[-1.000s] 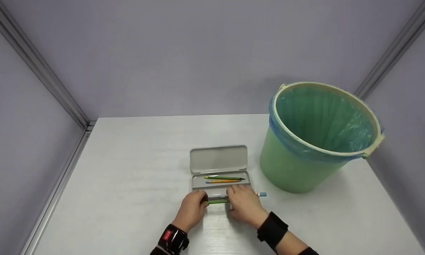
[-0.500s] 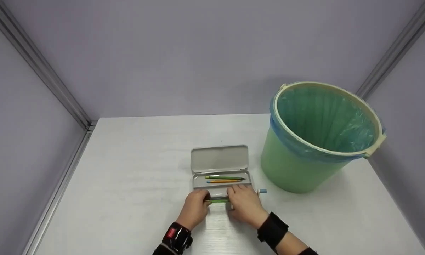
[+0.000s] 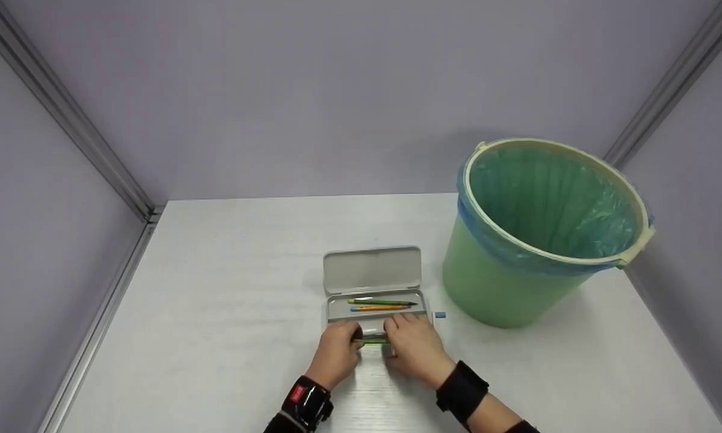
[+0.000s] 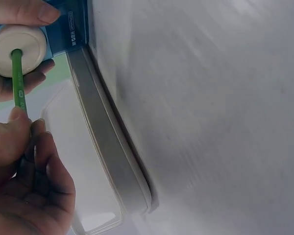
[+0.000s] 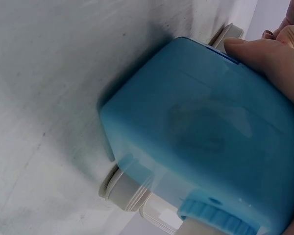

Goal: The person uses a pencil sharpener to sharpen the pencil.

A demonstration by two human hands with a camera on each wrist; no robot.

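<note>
My left hand (image 3: 337, 353) pinches a green pencil (image 4: 18, 83) between thumb and fingers. Its far end sits in the round white opening of a blue pencil sharpener (image 5: 201, 122). Gripping the sharpener's body is my right hand (image 3: 418, 349), which hides most of it in the head view. A small blue piece (image 3: 440, 314) shows just beyond the right hand. Behind both hands lies an open grey pencil case (image 3: 372, 270), lid folded back. Inside it are a green pencil (image 3: 382, 302) and an orange pencil (image 3: 379, 308).
A large green bin (image 3: 487, 288) lined with a blue bag stands at the right, close to the pencil case. Pale walls (image 3: 313, 96) enclose the white table (image 3: 228, 276) at the back and sides.
My left hand has shifted slightly right, and less of the green pencil shows between the hands. The small blue piece has moved back and a little left. The right hand stays in place.
</note>
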